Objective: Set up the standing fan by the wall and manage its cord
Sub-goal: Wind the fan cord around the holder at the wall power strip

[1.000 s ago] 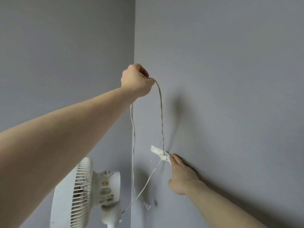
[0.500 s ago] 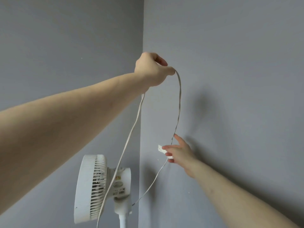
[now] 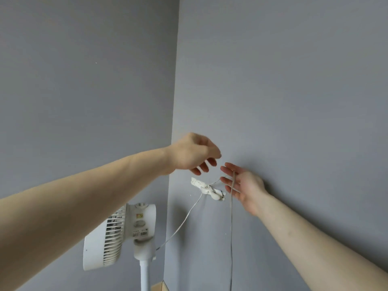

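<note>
Two runs of thin white fan cord (image 3: 231,217) meet at the white plastic wall clip (image 3: 207,189): one hangs straight down across our open right hand (image 3: 243,185), one slants down-left to the white standing fan (image 3: 126,234). Our left hand (image 3: 193,153) hovers above the clip, fingers loose, holding nothing. We should close the right fingers before tugging.

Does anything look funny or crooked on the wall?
Yes. The white clip on the grey wall sits tilted, its right end lower. The fan's cord runs through it, drapes over the right hand and dangles loose instead of lying tidy.
</note>
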The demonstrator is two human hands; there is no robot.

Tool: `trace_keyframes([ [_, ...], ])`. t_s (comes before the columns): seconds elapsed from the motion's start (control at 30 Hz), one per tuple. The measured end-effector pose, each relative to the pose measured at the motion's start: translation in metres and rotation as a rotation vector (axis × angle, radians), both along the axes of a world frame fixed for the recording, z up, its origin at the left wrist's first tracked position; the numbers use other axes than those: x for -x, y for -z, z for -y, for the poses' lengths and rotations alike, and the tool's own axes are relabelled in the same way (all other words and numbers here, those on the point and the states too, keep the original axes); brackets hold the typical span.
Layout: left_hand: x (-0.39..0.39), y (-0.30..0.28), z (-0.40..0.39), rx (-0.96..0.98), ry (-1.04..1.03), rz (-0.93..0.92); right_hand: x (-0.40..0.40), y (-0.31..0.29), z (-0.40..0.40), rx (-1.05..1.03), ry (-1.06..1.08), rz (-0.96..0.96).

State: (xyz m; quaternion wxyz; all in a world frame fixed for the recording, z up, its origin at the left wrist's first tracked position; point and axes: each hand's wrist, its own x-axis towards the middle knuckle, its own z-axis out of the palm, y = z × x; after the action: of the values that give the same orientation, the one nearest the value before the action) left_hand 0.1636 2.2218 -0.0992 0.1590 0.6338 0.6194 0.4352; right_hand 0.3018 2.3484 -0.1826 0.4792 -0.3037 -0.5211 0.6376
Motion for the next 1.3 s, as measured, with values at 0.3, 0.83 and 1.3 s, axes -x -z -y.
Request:
trace_keyframes([
  [0.3,0.053,0.114,-0.085,0.1,-0.283,-0.456,-0.029,0.034,-0.019,-0.163,0.124,0.173],
  [0.83,0.06,0.212,-0.182,-0.191,-0.252,-0.574,-0.051,0.113,-0.04,-0.493,0.254,0.714],
  [1.3,0.063,0.227,-0.204,-0.528,-0.334,-0.528,-0.025,0.183,-0.057,-0.305,0.084,0.918],
])
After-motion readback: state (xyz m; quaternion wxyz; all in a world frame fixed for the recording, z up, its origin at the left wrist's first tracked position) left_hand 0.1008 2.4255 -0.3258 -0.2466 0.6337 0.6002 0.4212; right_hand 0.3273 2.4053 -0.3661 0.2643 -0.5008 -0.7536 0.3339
